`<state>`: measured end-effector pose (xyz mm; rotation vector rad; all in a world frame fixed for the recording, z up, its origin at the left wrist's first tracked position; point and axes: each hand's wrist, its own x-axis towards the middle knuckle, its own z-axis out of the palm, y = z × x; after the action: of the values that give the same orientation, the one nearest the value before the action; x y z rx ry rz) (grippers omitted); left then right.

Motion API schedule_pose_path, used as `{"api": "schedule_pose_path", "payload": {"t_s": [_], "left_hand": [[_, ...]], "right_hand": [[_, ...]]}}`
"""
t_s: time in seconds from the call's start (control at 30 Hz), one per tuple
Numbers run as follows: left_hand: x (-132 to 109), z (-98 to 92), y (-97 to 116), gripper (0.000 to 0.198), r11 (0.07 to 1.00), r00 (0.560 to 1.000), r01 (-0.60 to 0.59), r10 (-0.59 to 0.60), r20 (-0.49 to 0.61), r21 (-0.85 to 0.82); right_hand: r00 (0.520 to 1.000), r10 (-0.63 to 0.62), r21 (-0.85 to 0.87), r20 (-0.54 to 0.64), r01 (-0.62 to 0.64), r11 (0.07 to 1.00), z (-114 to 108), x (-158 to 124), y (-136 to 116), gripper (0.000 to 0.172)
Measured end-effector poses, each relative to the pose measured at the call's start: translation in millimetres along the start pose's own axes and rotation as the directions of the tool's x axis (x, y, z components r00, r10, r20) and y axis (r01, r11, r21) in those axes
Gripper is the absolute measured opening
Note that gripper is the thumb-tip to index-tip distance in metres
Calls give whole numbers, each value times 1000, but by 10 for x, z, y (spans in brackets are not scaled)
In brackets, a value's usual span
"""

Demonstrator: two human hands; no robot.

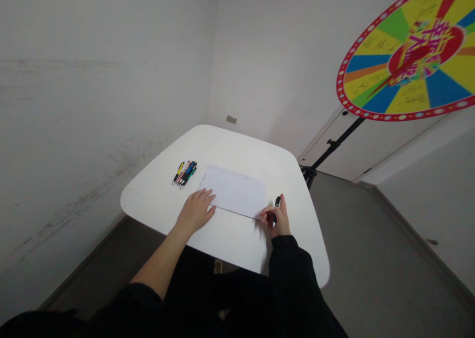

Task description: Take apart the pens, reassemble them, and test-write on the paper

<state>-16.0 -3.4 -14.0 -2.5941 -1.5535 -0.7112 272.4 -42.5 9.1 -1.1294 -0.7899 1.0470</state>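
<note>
A white sheet of paper (233, 192) lies on the white table (226, 145). My left hand (196, 210) rests flat on the paper's near left corner, fingers stretched out. My right hand (277, 218) is closed round a black pen (276, 207) at the paper's near right corner, the pen's tip pointing down toward the table. Several coloured pens (184, 173) lie side by side on the table, just beyond and to the left of my left hand.
The table stands in a corner of white walls. A colourful prize wheel (410, 51) on a black stand (326, 155) rises at the right, its foot beside the table's far right edge. Grey floor lies on the right.
</note>
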Motion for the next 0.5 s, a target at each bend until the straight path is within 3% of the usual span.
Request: {"api": "schedule_pose_path", "payload": {"t_s": [0.17, 0.5], "left_hand": [[-2, 4, -6, 41, 1000, 1000, -1, 1, -1, -3], [3, -11, 1, 41, 1000, 1000, 1, -1, 2, -4]], "right_hand": [[998, -62, 23, 11, 62, 998, 13, 6, 30, 111], [996, -61, 13, 69, 61, 998, -61, 36, 97, 94]]}}
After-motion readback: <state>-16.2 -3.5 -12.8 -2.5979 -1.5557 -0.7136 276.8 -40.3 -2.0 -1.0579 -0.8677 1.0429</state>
